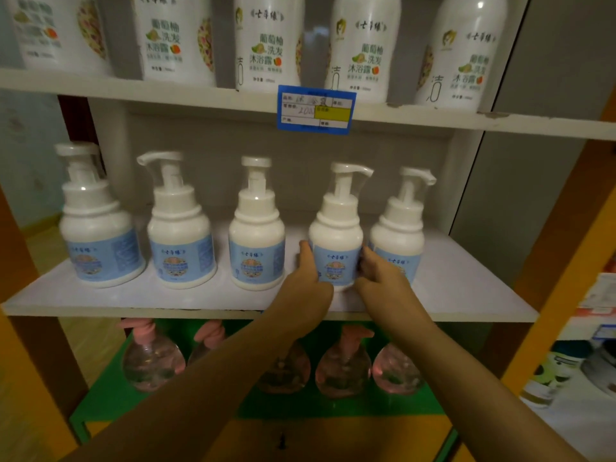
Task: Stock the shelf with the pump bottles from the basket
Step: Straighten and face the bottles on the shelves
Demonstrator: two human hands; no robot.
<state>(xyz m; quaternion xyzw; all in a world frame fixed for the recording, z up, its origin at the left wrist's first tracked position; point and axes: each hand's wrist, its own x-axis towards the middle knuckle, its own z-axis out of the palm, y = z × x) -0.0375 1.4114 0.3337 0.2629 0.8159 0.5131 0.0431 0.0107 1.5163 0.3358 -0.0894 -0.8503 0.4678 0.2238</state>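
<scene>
While four matching pump bottles (256, 235) are standing in a row on the white shelf board (466, 295), the left hand (308, 278) and right hand (380, 278) are clasping a white plastic pump bottle with a pale blue label (336, 228) from either side, fingers curling round its label. It is sitting upright, fourth from the left.

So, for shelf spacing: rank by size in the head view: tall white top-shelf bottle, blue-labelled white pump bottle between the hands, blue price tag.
1. Tall white top-shelf bottle, cropped
2. Blue-labelled white pump bottle
3. Blue price tag
</scene>
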